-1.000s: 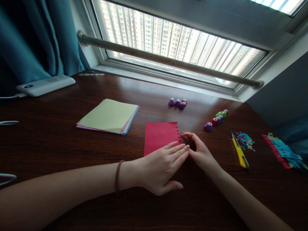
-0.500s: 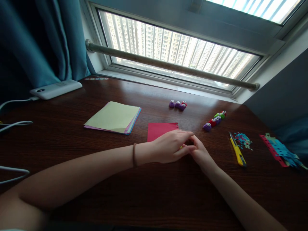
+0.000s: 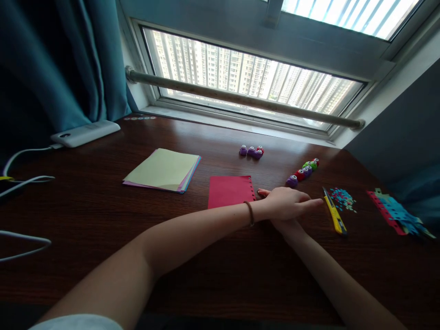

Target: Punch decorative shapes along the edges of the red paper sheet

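Apparently mid-step at the red, notched-edge paper sheet (image 3: 227, 191), nine o'clock from right hand (image 3: 285, 226) (partly hidden, cannot tell grip), with left hand (image 3: 286, 202) straight-fingered above; next, probably avoid the yellow plastic-handled cutter (image 3: 336, 217) at three o'clock.

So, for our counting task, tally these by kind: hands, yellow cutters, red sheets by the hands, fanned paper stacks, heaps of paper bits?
Left hand and right hand: 2
Yellow cutter: 1
Red sheet: 1
Paper stack: 1
Heap of paper bits: 1
Total: 6
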{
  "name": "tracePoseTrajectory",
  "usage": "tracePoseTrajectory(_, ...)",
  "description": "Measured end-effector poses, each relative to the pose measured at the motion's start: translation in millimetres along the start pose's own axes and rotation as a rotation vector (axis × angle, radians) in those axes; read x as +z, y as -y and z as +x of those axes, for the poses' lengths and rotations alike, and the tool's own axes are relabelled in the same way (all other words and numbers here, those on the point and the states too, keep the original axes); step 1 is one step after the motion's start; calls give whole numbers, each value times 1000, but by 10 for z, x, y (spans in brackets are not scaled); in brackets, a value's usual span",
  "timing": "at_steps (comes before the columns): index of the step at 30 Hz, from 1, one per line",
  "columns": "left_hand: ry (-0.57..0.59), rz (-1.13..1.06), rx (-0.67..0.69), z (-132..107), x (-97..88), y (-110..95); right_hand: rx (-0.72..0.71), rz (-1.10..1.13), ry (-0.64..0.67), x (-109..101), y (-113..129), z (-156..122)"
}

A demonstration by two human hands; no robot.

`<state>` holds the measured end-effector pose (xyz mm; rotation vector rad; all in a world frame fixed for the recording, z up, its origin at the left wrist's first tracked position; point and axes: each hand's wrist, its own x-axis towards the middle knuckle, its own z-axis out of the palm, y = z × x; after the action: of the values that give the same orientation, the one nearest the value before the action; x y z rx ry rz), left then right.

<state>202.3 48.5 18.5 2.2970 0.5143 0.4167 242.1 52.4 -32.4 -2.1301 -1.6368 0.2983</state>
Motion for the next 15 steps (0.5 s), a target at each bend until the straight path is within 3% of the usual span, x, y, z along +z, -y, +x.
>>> tracePoseTrajectory(3,32,-117,-31,-67,-49,-6,342,-134,-172,93,-53,32)
tracePoseTrajectory(5,31,-186,-35,-81,-51,-7,473,-179,-278,135,-89,40)
tracePoseTrajectory(10,27,-228,-27,-59,-26,26,465,-168,-410,170,-130,60)
tracePoseTrajectory(15,32,-223,-31,-60,-24,56,431,-160,-320,160,-157,27)
